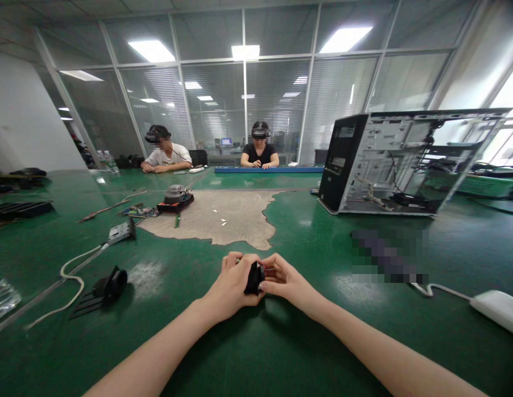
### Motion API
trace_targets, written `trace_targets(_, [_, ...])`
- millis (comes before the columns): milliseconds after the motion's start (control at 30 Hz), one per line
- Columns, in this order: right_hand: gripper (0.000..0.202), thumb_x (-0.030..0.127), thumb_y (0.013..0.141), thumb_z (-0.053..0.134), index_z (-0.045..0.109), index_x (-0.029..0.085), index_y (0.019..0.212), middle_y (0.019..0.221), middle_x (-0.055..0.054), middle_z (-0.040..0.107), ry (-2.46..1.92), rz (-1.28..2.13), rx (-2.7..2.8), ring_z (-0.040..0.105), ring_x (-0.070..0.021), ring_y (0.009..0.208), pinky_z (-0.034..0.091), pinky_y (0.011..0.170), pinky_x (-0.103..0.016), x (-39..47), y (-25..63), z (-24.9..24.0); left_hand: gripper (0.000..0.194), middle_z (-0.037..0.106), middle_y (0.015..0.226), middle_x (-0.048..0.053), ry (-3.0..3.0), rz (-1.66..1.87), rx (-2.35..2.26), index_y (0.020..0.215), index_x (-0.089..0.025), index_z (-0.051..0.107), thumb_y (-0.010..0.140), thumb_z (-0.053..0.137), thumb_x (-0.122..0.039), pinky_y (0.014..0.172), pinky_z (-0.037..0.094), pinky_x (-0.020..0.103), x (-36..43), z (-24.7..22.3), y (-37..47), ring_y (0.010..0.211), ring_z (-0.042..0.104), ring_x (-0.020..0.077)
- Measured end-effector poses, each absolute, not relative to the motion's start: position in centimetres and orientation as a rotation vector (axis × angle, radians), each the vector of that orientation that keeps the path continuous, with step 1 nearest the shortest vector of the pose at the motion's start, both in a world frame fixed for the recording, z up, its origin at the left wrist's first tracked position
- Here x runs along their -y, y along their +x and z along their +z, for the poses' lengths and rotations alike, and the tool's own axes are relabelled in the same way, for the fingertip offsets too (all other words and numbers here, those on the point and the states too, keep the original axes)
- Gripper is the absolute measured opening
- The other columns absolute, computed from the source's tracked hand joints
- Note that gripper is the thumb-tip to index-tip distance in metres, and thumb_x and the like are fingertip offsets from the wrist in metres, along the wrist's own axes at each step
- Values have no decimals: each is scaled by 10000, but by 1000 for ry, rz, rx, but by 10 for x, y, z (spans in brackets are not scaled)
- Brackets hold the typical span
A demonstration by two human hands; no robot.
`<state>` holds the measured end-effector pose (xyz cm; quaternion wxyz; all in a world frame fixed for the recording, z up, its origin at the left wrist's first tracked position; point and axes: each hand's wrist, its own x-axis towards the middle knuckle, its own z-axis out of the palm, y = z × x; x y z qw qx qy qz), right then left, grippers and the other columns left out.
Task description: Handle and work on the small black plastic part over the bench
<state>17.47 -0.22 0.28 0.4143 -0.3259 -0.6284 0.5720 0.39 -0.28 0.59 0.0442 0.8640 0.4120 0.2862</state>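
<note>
two bare hands meet over the green table [210, 361], close to the person, and between them is a small black part [252, 279]. it looks dark and blocky, with a rounded edge on its right side and a lighter spot near the top; much of it is covered by the fingers, so its full shape cannot be told. the left hand [234, 281] wraps it from the left, fingers curled over the far side and the thumb below. the right hand [283, 277] pinches its right edge between thumb and bent fingertips. the part sits just below the ragged pale patch [244, 218] in the tabletop.

to the right stands an open computer case [340, 168], its side off and its front black. inside are pale wires [370, 194] and a black cable coil [409, 199] near the floor of the frame. beyond it, a green basket [482, 186] bears dark cables [496, 169], heaped up to its rim. at the left edge lies a clear plastic bottle [4, 298], cut off by the view; its contents cannot be made out.
</note>
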Motion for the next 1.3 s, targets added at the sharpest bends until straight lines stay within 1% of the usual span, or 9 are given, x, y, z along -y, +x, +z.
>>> trace_targets(67, [365,233,598,699,451,206,864,912,0,544,-790,1449,1590,541,-148,886,399,851,-336,3,176,4,575,461,1070,63,2644,887,-1229,1101,-225,367,598,643,-258,873,302,413,2,5,4,1031,343,256])
trace_targets(133, [311,242,631,673,454,203,848,902,-1,544,-789,1451,1586,543,-143,870,406,829,-327,4,176,4,562,453,1075,66,2639,914,-1183,1098,-220,354,610,631,-251,898,292,410,2,5,4,1058,353,251])
trace_targets(300, [265,280,680,625,463,189,868,879,-24,553,-863,1386,1554,534,-160,886,399,831,-338,2,173,3,573,476,1036,44,2618,896,-1074,1117,-220,301,631,603,-209,878,331,374,1,6,5,949,455,203])
trace_targets(500, [346,206,609,689,438,205,849,923,-6,542,-778,1467,1595,541,-149,890,393,850,-331,3,175,5,534,478,1017,39,2610,894,-1089,1098,-216,318,638,590,-205,870,333,366,3,6,4,936,463,199])
trace_targets(700, [256,261,677,629,452,196,849,876,-15,547,-838,1413,1563,537,-151,858,410,795,-320,5,173,6,525,471,990,28,2608,893,-1113,1069,-218,334,615,597,-208,861,333,365,2,7,4,914,462,196])
trace_targets(800, [280,269,670,634,455,191,871,890,-26,546,-881,1400,1550,532,-162,887,398,827,-334,4,172,5,529,472,989,27,2601,895,-1113,1066,-219,338,608,603,-208,857,337,360,2,7,5,918,457,199])
trace_targets(967, [337,200,616,683,440,206,848,916,-4,543,-778,1464,1600,540,-147,891,392,848,-322,5,175,6,509,476,987,21,2596,900,-1110,1058,-222,341,617,594,-201,851,339,351,3,7,5,910,460,192])
trace_targets(1133, [241,249,679,629,452,195,832,885,-12,555,-804,1424,1571,545,-143,849,414,785,-310,5,174,4,521,476,989,19,2611,908,-1115,1064,-220,334,615,597,-206,847,335,344,3,7,5,908,467,185])
trace_targets(1300, [290,251,672,635,462,189,897,922,-28,552,-857,1405,1573,536,-160,906,396,838,-335,3,174,3,540,482,992,25,2625,902,-1109,1078,-222,325,615,602,-220,859,325,352,2,6,6,925,467,192])
